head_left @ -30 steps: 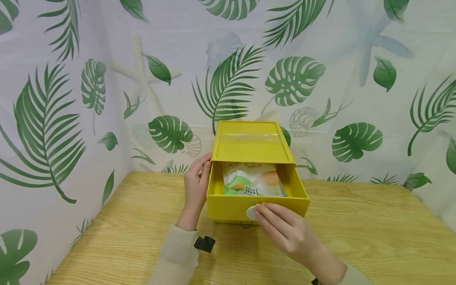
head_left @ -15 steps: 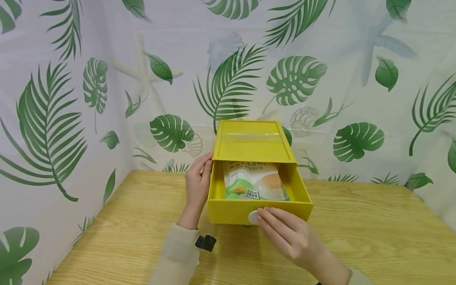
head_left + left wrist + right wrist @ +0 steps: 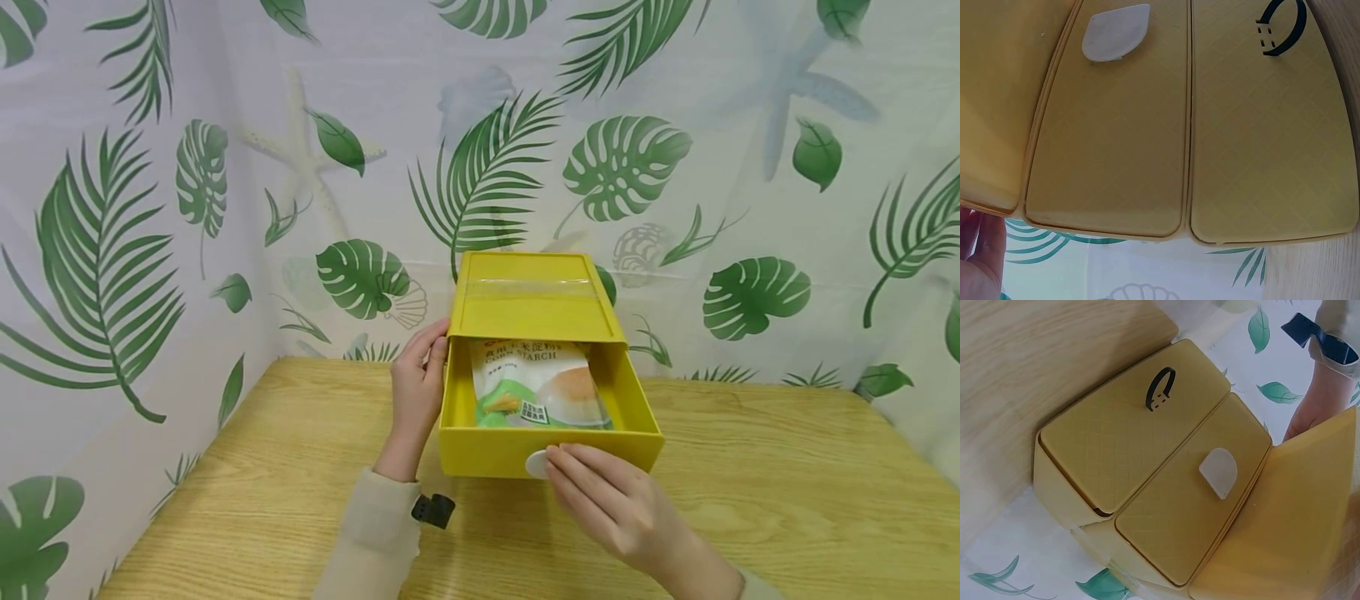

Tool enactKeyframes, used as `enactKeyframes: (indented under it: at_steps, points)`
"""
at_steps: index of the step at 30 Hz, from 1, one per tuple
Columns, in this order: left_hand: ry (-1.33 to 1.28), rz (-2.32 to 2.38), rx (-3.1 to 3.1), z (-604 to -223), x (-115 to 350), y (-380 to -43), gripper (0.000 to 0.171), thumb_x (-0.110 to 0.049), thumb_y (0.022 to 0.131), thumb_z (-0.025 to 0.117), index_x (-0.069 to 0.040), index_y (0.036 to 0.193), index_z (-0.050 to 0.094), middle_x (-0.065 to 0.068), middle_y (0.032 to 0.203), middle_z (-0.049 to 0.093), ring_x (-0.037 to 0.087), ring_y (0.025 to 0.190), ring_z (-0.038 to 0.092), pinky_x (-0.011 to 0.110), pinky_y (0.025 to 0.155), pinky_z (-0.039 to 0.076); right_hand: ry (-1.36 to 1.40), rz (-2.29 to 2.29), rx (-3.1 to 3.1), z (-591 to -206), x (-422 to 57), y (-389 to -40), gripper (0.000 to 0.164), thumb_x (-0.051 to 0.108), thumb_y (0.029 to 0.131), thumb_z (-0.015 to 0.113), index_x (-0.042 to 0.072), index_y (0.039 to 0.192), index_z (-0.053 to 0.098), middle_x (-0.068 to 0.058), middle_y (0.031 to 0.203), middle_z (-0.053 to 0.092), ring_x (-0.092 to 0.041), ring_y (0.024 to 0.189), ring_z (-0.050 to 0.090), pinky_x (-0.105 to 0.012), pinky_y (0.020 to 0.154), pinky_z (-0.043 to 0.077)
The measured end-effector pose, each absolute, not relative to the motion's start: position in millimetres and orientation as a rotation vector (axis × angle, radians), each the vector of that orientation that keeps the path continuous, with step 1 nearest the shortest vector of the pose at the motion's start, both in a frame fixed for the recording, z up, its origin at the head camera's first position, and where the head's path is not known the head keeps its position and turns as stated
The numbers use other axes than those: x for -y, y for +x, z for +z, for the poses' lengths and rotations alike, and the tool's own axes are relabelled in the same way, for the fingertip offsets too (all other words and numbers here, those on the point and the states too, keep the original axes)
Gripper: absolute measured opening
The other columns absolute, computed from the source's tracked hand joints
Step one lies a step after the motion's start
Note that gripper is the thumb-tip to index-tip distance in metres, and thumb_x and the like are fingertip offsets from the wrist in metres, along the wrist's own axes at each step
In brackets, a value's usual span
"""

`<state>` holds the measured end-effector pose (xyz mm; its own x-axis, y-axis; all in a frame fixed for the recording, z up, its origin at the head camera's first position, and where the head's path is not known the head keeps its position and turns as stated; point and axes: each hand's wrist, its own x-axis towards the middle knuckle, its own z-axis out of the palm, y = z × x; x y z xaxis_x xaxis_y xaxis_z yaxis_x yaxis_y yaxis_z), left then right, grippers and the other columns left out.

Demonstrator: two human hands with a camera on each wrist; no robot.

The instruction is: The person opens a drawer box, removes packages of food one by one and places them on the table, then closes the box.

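A yellow drawer box (image 3: pixel 536 296) stands on the table with its top drawer (image 3: pixel 480 454) pulled out. In that drawer lies a white and green bag of corn starch (image 3: pixel 525 383), its back end hidden under the box top. My right hand (image 3: pixel 622 512) pinches the white handle (image 3: pixel 536 464) on the drawer front. My left hand (image 3: pixel 416 379) presses against the box's left side, fingers pointing back along it. Below the pulled drawer, the left wrist view shows a middle drawer with a white tab (image 3: pixel 1116 32) and a lower drawer with a black loop (image 3: pixel 1288 28).
The wooden table (image 3: pixel 300 467) runs out to both sides of the box. A white leaf-print cloth (image 3: pixel 510 167) hangs close behind it and along the left. A black strap (image 3: pixel 433 511) sits at the left sleeve cuff.
My right hand has drawn the top drawer farther out toward me, and more of the corn starch bag shows. The left hand has stayed at the box's side.
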<state>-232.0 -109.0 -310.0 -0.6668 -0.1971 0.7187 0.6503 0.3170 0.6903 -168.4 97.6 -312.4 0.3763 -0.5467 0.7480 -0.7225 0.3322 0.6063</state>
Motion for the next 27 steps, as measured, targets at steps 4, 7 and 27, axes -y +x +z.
enactKeyframes:
  at_steps: [4,7,27]
  points:
    - [-0.412,-1.445,1.837,-310.3,108.6,-232.6,0.024,0.002,0.089,0.046,0.013,0.107,0.057,0.025,0.108,0.056,0.034,0.098,0.054,0.041,0.071,0.051,1.331,0.156,1.285,-314.4,-98.8,-167.8,0.020,-0.002,0.088,0.048,-0.006,0.079,0.065,-0.017,0.080,0.065,-0.023,0.070,0.063,-0.028,0.062,0.053]
    - [-0.412,-1.445,1.837,-310.9,108.8,-233.3,0.024,0.002,0.090,0.046,0.013,0.108,0.057,0.025,0.108,0.056,0.034,0.098,0.055,0.041,0.071,0.051,1.334,0.162,1.277,-315.9,-99.3,-167.6,0.020,-0.002,0.088,0.048,-0.007,0.080,0.065,-0.017,0.081,0.065,-0.023,0.071,0.063,-0.028,0.062,0.053]
    - [-0.417,-1.431,1.835,-309.2,108.8,-231.4,0.023,0.003,0.089,0.046,0.014,0.106,0.057,0.025,0.107,0.056,0.034,0.098,0.055,0.040,0.071,0.051,1.371,0.160,1.273,-319.9,-100.5,-162.4,0.019,-0.001,0.088,0.049,-0.007,0.084,0.066,-0.018,0.086,0.065,-0.023,0.073,0.063,-0.027,0.062,0.053]
